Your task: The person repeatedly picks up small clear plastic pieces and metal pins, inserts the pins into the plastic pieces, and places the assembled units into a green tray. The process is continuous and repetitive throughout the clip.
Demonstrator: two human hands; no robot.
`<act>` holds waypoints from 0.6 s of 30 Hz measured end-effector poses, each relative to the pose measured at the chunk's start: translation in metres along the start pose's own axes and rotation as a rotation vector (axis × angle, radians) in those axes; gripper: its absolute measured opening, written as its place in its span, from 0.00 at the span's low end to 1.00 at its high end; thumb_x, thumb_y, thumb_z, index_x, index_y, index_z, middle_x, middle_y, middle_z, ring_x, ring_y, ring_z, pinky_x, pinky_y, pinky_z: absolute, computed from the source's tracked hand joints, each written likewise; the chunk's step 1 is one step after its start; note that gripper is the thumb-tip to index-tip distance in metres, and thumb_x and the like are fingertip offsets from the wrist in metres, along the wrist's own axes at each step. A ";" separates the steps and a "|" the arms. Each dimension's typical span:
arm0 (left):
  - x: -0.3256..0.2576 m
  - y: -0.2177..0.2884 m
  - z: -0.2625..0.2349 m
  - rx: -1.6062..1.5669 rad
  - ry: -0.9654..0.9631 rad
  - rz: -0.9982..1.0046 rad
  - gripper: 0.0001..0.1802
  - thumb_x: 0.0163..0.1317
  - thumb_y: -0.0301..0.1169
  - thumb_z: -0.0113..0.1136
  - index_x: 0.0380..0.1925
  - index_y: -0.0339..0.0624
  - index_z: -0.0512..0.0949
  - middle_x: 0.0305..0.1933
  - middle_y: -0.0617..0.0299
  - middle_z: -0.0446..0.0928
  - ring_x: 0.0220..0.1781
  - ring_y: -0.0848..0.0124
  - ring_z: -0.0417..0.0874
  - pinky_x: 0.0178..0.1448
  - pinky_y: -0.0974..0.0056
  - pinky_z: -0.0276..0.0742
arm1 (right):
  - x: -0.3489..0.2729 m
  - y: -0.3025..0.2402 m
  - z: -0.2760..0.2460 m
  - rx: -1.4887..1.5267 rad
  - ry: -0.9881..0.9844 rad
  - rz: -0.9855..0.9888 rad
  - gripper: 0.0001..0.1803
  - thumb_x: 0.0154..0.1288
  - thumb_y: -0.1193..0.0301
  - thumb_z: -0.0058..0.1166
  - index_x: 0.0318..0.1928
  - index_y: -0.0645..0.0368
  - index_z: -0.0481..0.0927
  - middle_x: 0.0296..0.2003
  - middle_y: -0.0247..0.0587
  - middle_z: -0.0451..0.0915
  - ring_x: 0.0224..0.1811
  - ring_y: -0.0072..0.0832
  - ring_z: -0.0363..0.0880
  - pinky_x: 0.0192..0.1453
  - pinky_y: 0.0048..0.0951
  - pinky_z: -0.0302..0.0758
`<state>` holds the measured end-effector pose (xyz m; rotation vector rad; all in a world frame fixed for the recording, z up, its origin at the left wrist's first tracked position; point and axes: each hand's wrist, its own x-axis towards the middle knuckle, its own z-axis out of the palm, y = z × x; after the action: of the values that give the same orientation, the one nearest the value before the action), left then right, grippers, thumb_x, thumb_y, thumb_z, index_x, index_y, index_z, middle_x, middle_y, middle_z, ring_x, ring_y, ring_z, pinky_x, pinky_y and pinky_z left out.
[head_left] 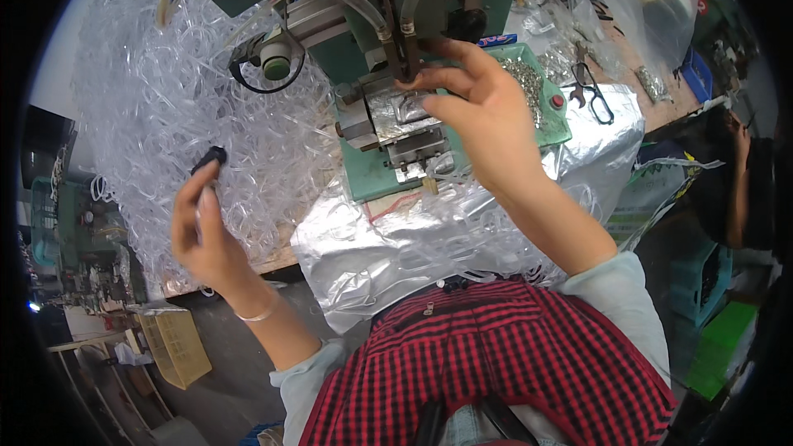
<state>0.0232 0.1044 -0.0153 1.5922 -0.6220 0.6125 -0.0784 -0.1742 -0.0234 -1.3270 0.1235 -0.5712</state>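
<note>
Green metal press (353, 62) at bench centre; right hand (496, 111) at its block, thumb and forefinger slightly parted, hold can't tell. Left hand (202, 235) half curled, index tip at small black piece (211, 158), grip unclear. Glossy looped clear tubing (264, 144) crowds press's left; green tray (557, 125) hems right; crinkled foil (351, 256) overhangs front edge.

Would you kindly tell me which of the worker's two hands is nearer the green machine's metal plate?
The right hand: its fingertips are at the metal plate, whereas the left hand is off to the left, at a black handle.
</note>
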 end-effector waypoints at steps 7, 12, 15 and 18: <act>-0.046 0.060 0.127 0.010 -0.625 0.825 0.11 0.48 0.23 0.70 0.21 0.40 0.73 0.42 0.58 0.84 0.39 0.64 0.82 0.38 0.61 0.82 | 0.001 0.044 -0.098 -1.288 0.237 -0.340 0.12 0.55 0.71 0.63 0.41 0.58 0.86 0.52 0.47 0.82 0.63 0.46 0.74 0.67 0.44 0.69; -0.059 0.062 0.142 0.115 -0.635 0.710 0.15 0.49 0.27 0.72 0.20 0.43 0.71 0.42 0.60 0.83 0.39 0.62 0.83 0.37 0.62 0.81 | -0.006 0.081 -0.135 -1.466 0.239 -0.341 0.08 0.54 0.71 0.64 0.35 0.59 0.85 0.55 0.48 0.81 0.65 0.47 0.71 0.66 0.45 0.70; -0.054 0.065 0.144 0.097 -0.690 0.672 0.14 0.50 0.27 0.72 0.21 0.43 0.73 0.40 0.59 0.82 0.38 0.63 0.83 0.36 0.63 0.80 | 0.000 0.084 -0.145 -1.395 0.239 -0.364 0.06 0.53 0.71 0.65 0.33 0.58 0.85 0.53 0.48 0.81 0.62 0.47 0.73 0.65 0.44 0.71; -0.048 0.070 0.143 0.056 -0.738 0.569 0.12 0.50 0.27 0.72 0.22 0.42 0.74 0.39 0.59 0.82 0.37 0.63 0.83 0.35 0.63 0.79 | 0.006 0.065 -0.127 -1.281 0.293 -0.293 0.07 0.53 0.70 0.67 0.33 0.58 0.86 0.52 0.47 0.81 0.61 0.47 0.74 0.65 0.43 0.70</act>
<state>-0.0549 -0.0423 -0.0141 1.6851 -1.6548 0.4313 -0.1037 -0.2803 -0.1162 -2.5138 0.6156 -1.0013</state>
